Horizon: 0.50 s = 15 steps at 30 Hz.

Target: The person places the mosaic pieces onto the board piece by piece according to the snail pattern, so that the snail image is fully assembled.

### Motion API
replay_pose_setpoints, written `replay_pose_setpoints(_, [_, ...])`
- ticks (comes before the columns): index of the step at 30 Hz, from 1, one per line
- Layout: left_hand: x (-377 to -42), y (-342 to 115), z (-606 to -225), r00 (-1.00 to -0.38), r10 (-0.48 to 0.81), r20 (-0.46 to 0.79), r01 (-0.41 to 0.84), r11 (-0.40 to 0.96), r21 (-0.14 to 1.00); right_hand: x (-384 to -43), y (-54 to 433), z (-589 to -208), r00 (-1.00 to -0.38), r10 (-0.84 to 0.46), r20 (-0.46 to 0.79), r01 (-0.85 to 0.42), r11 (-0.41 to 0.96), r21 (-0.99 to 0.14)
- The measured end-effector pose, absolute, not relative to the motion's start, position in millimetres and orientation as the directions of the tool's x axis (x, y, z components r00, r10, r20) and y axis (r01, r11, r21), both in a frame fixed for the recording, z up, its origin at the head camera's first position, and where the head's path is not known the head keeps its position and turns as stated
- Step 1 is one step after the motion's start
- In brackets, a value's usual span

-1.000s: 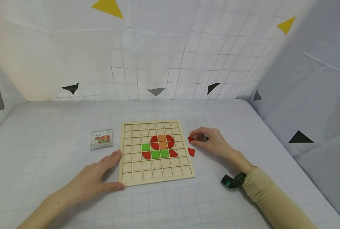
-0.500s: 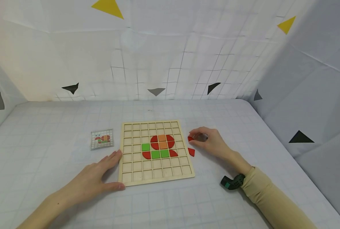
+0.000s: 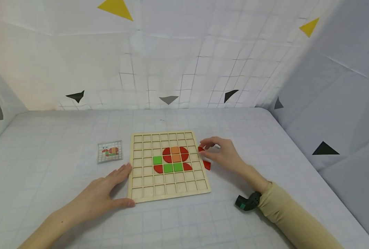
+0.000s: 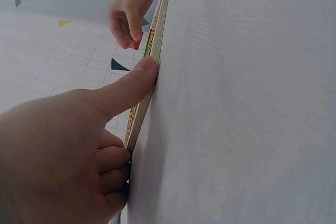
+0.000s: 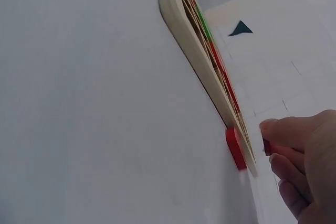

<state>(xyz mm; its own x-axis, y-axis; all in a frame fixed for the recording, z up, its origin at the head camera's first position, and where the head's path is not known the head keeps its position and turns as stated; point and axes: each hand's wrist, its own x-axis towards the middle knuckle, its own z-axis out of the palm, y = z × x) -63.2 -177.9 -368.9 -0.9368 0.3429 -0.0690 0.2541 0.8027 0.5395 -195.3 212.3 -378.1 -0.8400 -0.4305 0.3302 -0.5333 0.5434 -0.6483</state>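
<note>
A wooden grid board point(image 3: 170, 188) lies on the table. Set in its cells are red quarter-circle pieces, orange squares point(image 3: 176, 158) and several green squares point(image 3: 168, 168). My left hand point(image 3: 98, 192) touches the board's left side, fingertips at the edge and thumb at the near corner. Just above the board's right edge, my right hand point(image 3: 223, 152) pinches a red quarter-circle piece point(image 5: 266, 146) between thumb and fingers. Below that hand, another red quarter-circle piece point(image 3: 207, 165) rests on the table against the board's right edge.
Left of the board lies a small picture card point(image 3: 110, 151) printed with a coloured figure on a grid. A dark device point(image 3: 248, 201) sits at my right wrist. White sheets with black, grey and yellow triangles rise behind and to the sides.
My right hand has lifted the pinched red quarter-circle piece and moved it left, from beside the board to over its right edge. The left hand stays in place.
</note>
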Motion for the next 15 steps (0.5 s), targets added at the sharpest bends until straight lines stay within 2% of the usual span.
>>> replay_pose_setpoints(7, [-63, -179, -370, -0.936, 0.348, -0.053, 0.268, 0.802, 0.534, -189, 181, -370, -0.829, -0.441, 0.344, -0.543, 0.482, -0.687])
replay_pose_setpoints(15, [-64, -178, -369, -0.935, 0.350, -0.058, 0.264, 0.796, 0.544, -193, 139, -371, -0.806, -0.495, 0.324, -0.563, 0.473, -0.677])
